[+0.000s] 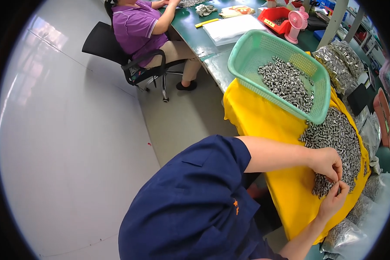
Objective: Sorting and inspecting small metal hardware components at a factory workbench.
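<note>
My left hand (326, 162) is over a heap of small shiny metal cylinders (336, 134), its fingers pinched together. Right against its fingertips, my right hand (335, 199) is closed in a pinch as well. Whatever lies between the fingers is too small to make out. The heap is spread on a yellow cloth (286, 182) that covers this part of the table. Beyond the heap, a green plastic basket (251, 54) rests on the cloth, with many similar metal parts (286, 82) gathered toward its right side.
Clear bags of metal parts (344, 236) line the table's right side, with more bags (338, 60) farther back. A red bin (276, 19) and a pink fan (297, 21) stand beyond the basket, near white plastic sheets (234, 28). A co-worker in purple (136, 26) sits at the far left.
</note>
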`<state>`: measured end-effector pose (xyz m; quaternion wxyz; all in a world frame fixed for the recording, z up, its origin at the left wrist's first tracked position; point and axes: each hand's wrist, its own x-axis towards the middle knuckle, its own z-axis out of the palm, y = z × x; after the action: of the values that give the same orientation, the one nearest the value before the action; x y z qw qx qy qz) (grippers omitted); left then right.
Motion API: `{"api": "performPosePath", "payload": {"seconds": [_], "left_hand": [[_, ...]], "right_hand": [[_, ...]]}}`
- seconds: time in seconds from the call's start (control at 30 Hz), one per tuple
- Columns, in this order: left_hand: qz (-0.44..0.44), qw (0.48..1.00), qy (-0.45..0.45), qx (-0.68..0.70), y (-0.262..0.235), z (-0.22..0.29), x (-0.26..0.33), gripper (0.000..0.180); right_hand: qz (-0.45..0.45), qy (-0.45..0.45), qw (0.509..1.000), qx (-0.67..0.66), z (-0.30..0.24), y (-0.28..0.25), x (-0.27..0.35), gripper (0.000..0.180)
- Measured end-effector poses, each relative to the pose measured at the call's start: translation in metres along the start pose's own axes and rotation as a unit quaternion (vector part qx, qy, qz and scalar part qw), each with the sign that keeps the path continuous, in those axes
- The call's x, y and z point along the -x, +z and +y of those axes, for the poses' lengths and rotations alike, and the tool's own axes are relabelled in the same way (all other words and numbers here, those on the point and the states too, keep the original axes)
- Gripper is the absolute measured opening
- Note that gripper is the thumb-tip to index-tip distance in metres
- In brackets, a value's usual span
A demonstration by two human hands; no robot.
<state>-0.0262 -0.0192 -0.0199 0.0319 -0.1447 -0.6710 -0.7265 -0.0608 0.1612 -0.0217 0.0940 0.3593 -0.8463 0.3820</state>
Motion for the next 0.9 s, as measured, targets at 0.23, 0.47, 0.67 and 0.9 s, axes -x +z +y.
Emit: {"api": "performPosePath", "payload": {"seconds": [0.23,0.47,0.67,0.9], "left_hand": [[0.078,0.977,0.028,-0.198,-0.009,0.004,0.011,0.016],[0.29,0.945,0.023,-0.146,-0.064,0.062,0.031,0.011],[0.383,0.836,-0.004,-0.394,-0.143,0.079,0.068,0.012],[0.223,0.726,-0.173,-0.627,-0.157,0.082,0.08,0.016]], "right_hand": [[0.034,0.001,0.997,-0.064,-0.018,0.008,-0.003,0.003],[0.1,0.072,0.98,-0.158,-0.007,-0.023,-0.003,0.002],[0.109,0.05,0.983,-0.138,-0.007,-0.008,-0.005,0.004],[0.095,0.095,0.979,-0.156,-0.006,0.001,-0.008,0.006]]}}
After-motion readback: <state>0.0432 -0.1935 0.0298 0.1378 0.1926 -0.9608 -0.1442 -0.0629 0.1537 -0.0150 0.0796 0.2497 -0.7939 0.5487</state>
